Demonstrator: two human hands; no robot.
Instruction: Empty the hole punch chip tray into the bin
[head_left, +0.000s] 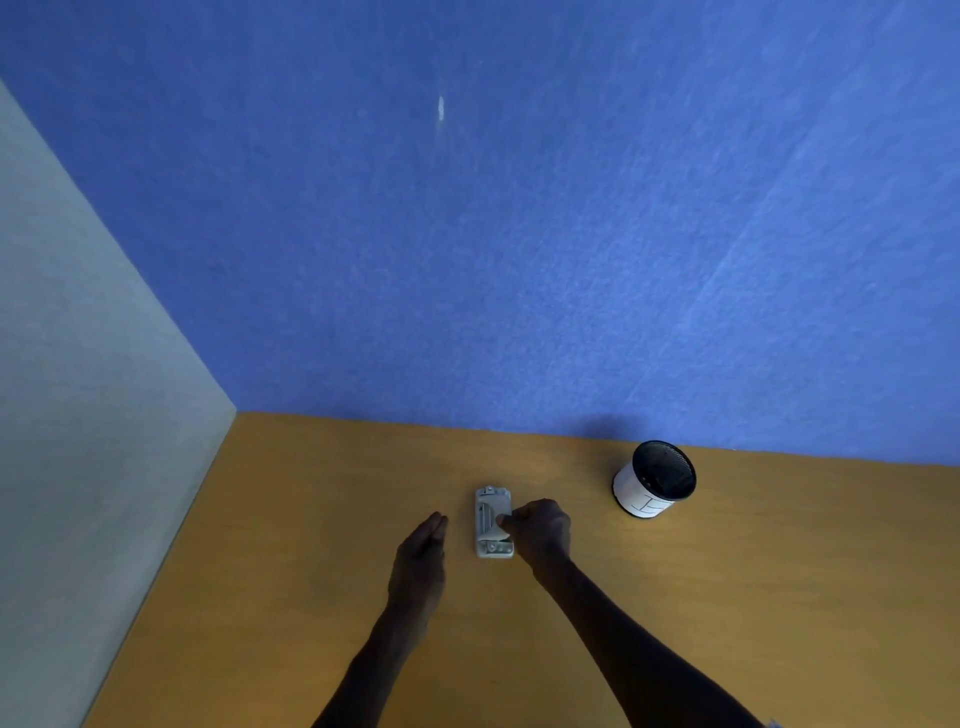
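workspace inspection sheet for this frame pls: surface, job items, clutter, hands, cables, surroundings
Surface: wooden desk, bare apart from the two job items.
Job's things: grey hole punch lying flat at centre; small bin, black mesh with a white paper wrap, upright to its right, near the wall and apart from the punch.
Clutter: nothing seen.
Hands: right hand on the punch, fingers at its middle part, grip closed on it; left hand open, flat, just left of the punch, not touching it.
Cables: nothing seen.
Surroundings: blue fabric partition behind the desk, grey partition at left.
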